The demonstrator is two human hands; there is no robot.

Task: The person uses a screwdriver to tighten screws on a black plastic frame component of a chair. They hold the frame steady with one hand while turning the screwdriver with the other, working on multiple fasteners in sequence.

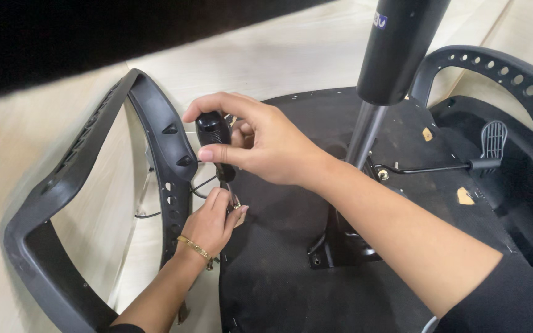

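Black screwdriver handle (214, 132) with a glossy sheen, above a thin silvery shaft. Gold bracelet (195, 248) on the left wrist. Black sleeves at both forearms. Dark grey plastic armrest frame (63, 185), dotted with a row of small punched holes. Second armrest (513, 77), same dark grey, same dotted pattern of round holes. Matt black fabric on the seat underside (279, 271), marked by a few small tan patches. Glossy black cylinder (396, 49) over a silver metal column. Black ribbed lever paddle (493, 139). Pale beige wood-grain floor (291, 55).
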